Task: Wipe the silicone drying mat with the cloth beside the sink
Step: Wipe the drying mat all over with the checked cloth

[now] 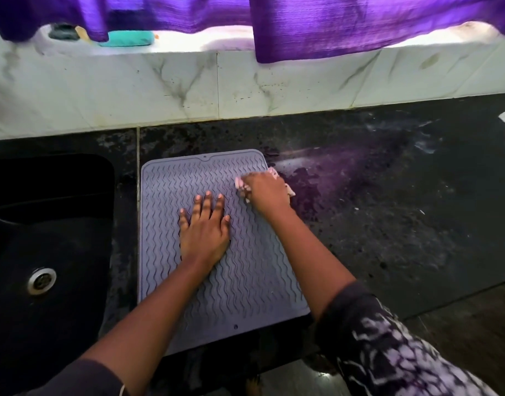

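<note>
1. Your silicone drying mat (171,252) is a grey-lilac rectangle with rounded corners and raised wavy ridges all over. It lies flat on the dark speckled stone countertop (388,210), just right of the black sink (45,210).
2. Your left hand (204,232) is flat on the middle of the mat, palm down, fingers spread wide, gripping nothing.
3. Your right hand (264,191) is closed around a bunched-up pale pink cloth (239,183) at the mat's far right corner. Soft crumpled bits poke out on both sides of your fist, and the wad hangs a little past the mat's edge onto the counter.
4. The counter right beside that corner looks wet and shiny, with a purple tint on it.
5. The sink has a round metal drain (41,280) and a smooth matte basin.
6. Behind everything is a white marble-look tile backsplash (131,87) with grey veins, and ribbed purple curtains (360,21) hang over the ledge.
7. A teal sponge-like thing (128,38) sits on that ledge, too blurry to pin down.
</note>
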Action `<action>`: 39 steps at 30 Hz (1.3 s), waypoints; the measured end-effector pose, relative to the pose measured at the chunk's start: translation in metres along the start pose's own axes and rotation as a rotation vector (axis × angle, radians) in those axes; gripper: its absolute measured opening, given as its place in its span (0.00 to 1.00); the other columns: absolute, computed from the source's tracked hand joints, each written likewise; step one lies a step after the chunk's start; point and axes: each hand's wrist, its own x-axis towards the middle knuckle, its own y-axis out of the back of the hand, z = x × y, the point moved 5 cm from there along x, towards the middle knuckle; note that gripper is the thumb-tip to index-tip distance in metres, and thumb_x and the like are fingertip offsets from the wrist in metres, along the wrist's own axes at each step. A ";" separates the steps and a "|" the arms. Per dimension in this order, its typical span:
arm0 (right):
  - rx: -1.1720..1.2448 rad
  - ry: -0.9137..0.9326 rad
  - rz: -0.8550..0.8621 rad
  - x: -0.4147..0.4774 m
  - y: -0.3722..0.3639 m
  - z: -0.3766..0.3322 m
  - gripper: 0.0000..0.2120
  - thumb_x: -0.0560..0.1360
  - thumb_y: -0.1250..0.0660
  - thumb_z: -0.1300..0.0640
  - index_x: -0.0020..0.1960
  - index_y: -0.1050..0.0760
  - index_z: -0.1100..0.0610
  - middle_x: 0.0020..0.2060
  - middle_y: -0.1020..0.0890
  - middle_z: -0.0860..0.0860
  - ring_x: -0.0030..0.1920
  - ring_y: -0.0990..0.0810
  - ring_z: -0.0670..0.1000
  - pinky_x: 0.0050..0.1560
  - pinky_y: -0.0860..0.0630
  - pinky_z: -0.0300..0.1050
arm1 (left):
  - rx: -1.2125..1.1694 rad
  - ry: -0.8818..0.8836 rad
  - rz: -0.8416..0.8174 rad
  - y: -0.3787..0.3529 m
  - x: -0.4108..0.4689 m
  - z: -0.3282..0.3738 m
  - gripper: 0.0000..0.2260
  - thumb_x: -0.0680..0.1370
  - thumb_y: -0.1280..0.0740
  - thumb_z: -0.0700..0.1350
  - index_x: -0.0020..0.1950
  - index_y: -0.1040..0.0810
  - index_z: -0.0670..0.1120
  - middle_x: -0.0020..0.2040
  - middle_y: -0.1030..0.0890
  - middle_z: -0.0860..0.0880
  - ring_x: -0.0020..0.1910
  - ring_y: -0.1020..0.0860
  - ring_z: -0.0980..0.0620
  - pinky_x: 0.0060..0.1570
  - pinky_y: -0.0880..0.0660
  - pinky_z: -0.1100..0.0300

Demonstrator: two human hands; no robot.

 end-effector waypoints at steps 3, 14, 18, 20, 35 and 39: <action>-0.088 -0.009 -0.056 -0.008 -0.013 0.004 0.20 0.79 0.41 0.54 0.70 0.35 0.52 0.68 0.29 0.51 0.66 0.32 0.57 0.61 0.33 0.56 | -0.007 0.004 0.010 0.001 0.001 0.000 0.25 0.81 0.57 0.56 0.77 0.57 0.53 0.79 0.55 0.50 0.77 0.58 0.49 0.72 0.62 0.44; -0.099 -0.070 0.036 -0.004 0.003 -0.001 0.16 0.78 0.42 0.59 0.65 0.29 0.55 0.59 0.27 0.55 0.59 0.27 0.58 0.55 0.31 0.56 | -0.005 0.005 0.006 0.003 0.001 0.001 0.25 0.82 0.57 0.56 0.77 0.57 0.53 0.79 0.55 0.50 0.77 0.58 0.49 0.72 0.62 0.44; -0.233 -0.030 -0.005 -0.023 -0.002 -0.007 0.15 0.77 0.42 0.59 0.63 0.28 0.58 0.59 0.27 0.56 0.59 0.28 0.58 0.55 0.30 0.55 | -0.010 0.009 0.011 0.002 0.001 0.000 0.25 0.81 0.56 0.55 0.77 0.57 0.53 0.79 0.55 0.50 0.77 0.58 0.49 0.72 0.62 0.44; -0.214 -0.020 -0.077 -0.032 -0.002 0.002 0.16 0.77 0.39 0.57 0.64 0.28 0.58 0.59 0.28 0.56 0.60 0.29 0.58 0.57 0.30 0.56 | -0.017 0.010 0.009 0.003 0.001 0.000 0.25 0.81 0.56 0.56 0.77 0.57 0.53 0.79 0.55 0.50 0.77 0.58 0.49 0.72 0.62 0.44; -0.111 0.085 -0.173 -0.103 -0.014 0.005 0.20 0.78 0.40 0.52 0.69 0.35 0.51 0.62 0.30 0.54 0.61 0.32 0.56 0.59 0.33 0.52 | -0.027 0.017 0.002 0.002 0.001 0.000 0.25 0.81 0.56 0.55 0.78 0.57 0.53 0.79 0.55 0.50 0.77 0.58 0.49 0.72 0.62 0.44; 0.070 0.033 -0.192 -0.086 -0.004 0.019 0.21 0.78 0.40 0.49 0.70 0.35 0.48 0.59 0.28 0.52 0.60 0.30 0.54 0.60 0.31 0.52 | -0.036 0.010 0.000 0.002 0.001 0.001 0.25 0.81 0.56 0.55 0.77 0.56 0.53 0.79 0.54 0.50 0.77 0.58 0.49 0.72 0.62 0.44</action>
